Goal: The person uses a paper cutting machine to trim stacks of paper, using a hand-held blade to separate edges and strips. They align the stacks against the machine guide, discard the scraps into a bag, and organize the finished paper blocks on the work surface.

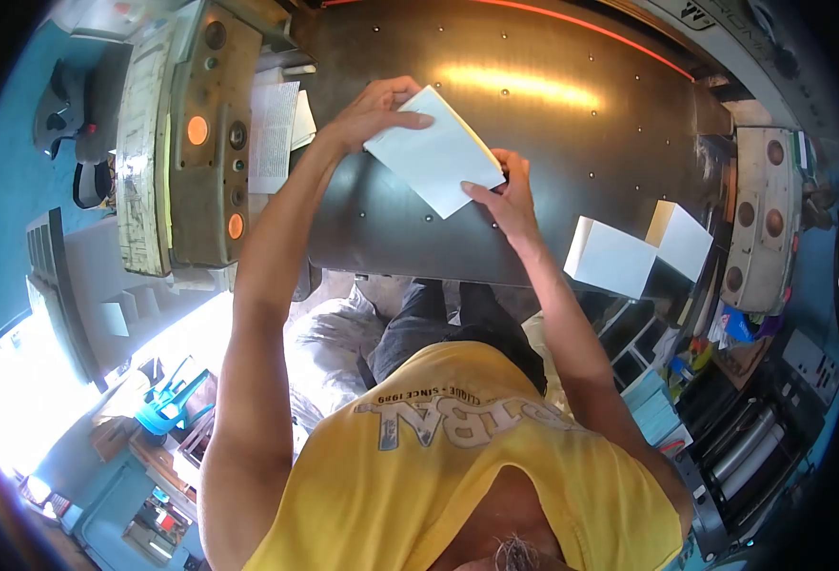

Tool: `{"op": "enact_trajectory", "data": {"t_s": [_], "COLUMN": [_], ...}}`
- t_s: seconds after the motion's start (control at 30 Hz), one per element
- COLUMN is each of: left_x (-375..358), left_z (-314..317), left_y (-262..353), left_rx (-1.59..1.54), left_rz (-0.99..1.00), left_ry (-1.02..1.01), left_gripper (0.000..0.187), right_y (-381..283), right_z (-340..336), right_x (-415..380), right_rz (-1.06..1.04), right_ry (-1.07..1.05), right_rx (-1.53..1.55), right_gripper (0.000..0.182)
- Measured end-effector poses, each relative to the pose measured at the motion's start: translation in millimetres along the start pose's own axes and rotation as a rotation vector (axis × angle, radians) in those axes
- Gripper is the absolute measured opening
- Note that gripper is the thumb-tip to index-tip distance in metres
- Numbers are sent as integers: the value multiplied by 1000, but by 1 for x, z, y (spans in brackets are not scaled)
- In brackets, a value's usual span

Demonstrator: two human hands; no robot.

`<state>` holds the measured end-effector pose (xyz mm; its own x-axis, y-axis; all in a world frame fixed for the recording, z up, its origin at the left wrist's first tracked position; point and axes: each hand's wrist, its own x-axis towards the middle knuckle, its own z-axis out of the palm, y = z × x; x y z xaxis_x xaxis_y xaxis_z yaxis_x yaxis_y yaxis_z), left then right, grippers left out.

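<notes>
A white stack of paper [435, 152] with a yellowish far edge is held tilted above the dark metal table [391, 243]. My left hand [376, 114] is closed on its upper left corner, thumb lying on the white face. At the lower right edge, my right hand [508, 195] pinches the same stack between thumb and fingers. Both hands' fingers are partly hidden behind the paper. To the right, near the table's front edge, stand two more white paper stacks [614, 257] with cream-coloured sides.
A machine panel with round buttons [212, 138] borders the table on the left. Another button panel [760, 219] stands on the right. Printed sheets [272, 138] lie by the left panel. A red strip [572, 31] runs along the table's far side.
</notes>
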<state>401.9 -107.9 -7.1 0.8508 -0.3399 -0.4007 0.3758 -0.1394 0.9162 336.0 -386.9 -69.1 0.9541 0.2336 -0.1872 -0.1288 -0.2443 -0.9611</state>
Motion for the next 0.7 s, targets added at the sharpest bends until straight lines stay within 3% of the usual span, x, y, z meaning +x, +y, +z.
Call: {"op": "enact_trajectory", "data": {"t_s": [0.1, 0.23, 0.27, 0.37, 0.47, 0.7], "left_x": [-14, -32, -37, -27, -18, -17], "left_z": [4, 5, 1, 14, 28, 39], "left_y": [-8, 3, -2, -36, -65, -57], "left_rx": [-197, -176, -18, -90, -137, -72], "left_rz": [203, 447, 419, 466, 399, 368], "left_ry": [158, 189, 207, 220, 228, 308], "left_gripper": [34, 46, 57, 62, 70, 82], "right_y": [-34, -61, -63, -54, -31, -29], "right_z": [-20, -30, -34, -34, -30, -35], "right_x": [31, 52, 55, 61, 69, 76], "right_rz": [8, -258, -337, -517, -632, -627], "right_ry": [-187, -80, -65, -61, -74, -144], "right_rx": [231, -17, -148, -376, -368, -382], "right_gripper": [60, 61, 61, 63, 66, 67]}}
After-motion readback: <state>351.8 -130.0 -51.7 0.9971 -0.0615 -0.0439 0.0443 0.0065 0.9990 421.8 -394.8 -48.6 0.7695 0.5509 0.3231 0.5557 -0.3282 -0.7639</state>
